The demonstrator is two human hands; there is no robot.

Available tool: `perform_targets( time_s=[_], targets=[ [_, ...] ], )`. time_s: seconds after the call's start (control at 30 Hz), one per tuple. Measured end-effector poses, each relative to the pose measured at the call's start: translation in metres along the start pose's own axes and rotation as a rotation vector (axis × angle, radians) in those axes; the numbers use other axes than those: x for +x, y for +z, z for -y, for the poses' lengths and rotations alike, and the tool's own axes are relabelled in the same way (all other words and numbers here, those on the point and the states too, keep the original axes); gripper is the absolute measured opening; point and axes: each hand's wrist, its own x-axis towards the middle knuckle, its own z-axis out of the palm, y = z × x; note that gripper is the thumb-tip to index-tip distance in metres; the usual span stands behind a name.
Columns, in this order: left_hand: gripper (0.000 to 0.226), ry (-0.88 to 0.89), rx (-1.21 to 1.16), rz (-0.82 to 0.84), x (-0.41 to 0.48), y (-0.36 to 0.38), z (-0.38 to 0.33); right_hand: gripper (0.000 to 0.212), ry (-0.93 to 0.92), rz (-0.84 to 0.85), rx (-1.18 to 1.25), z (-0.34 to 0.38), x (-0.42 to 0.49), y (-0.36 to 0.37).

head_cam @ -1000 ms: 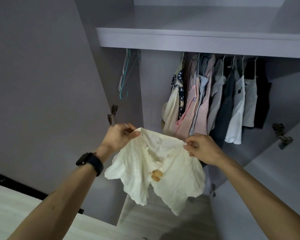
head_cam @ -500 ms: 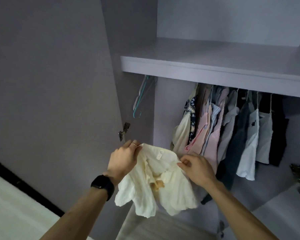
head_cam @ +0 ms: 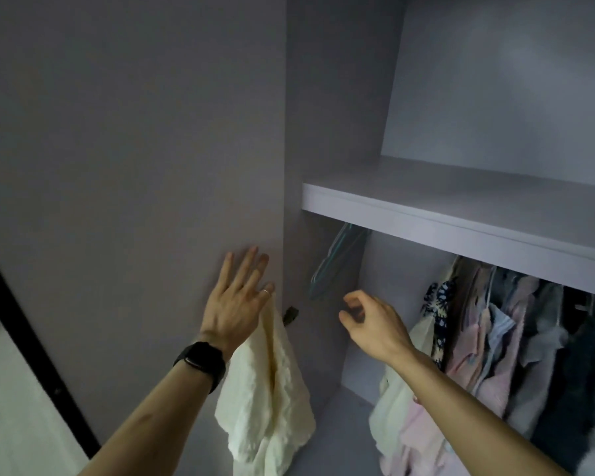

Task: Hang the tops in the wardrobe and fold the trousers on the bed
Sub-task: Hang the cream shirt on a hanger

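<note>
A cream top (head_cam: 272,400) hangs down limp from under my left hand (head_cam: 236,304). That hand is raised in front of the open wardrobe door (head_cam: 134,166) with its fingers spread, its thumb is hidden, and the cloth is caught beneath it. My right hand (head_cam: 371,321) holds nothing. Its fingers are loosely curled, and it sits just right of and below a bunch of empty hangers (head_cam: 334,262) on the left end of the rail. A black watch is on my left wrist.
Several hung tops (head_cam: 495,338) fill the rail to the right, under a pale shelf (head_cam: 461,214). A door hinge (head_cam: 291,314) sits between my hands. The wardrobe's left wall stands behind the empty hangers. Pale floor shows at the lower left.
My right hand has let go of the cream top and moved up toward the empty hangers. The top now dangles from my left hand alone, and the view has tilted upward.
</note>
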Motion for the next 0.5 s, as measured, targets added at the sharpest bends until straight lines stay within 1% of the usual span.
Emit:
perform_targets(
  time_s=[0.13,0.17,0.23,0.27,0.37,0.5],
  targets=[
    [0.025,0.093,0.116,-0.146,-0.003,0.017,0.019,0.042,0.062,0.066,0.031,0.006,0.035,0.019],
    [0.027,0.104,0.146,-0.179,-0.005,0.024,0.019,0.045,0.088,0.076,0.047,0.006,0.044,0.028],
    [0.045,0.099,0.189,-0.236,-0.006,0.035,0.018,0.049,0.159,0.085,0.103,0.005,0.059,0.048],
    [0.048,0.097,0.206,-0.257,-0.006,0.042,0.018,0.049,0.194,0.089,0.135,0.003,0.069,0.062],
    [0.044,0.117,0.216,-0.329,-0.003,0.055,0.023,0.044,0.279,0.084,0.175,-0.004,0.091,0.101],
    [0.039,0.123,0.236,-0.356,0.001,0.059,0.022,0.047,0.379,-0.013,0.251,-0.013,0.115,0.136]
  ],
)
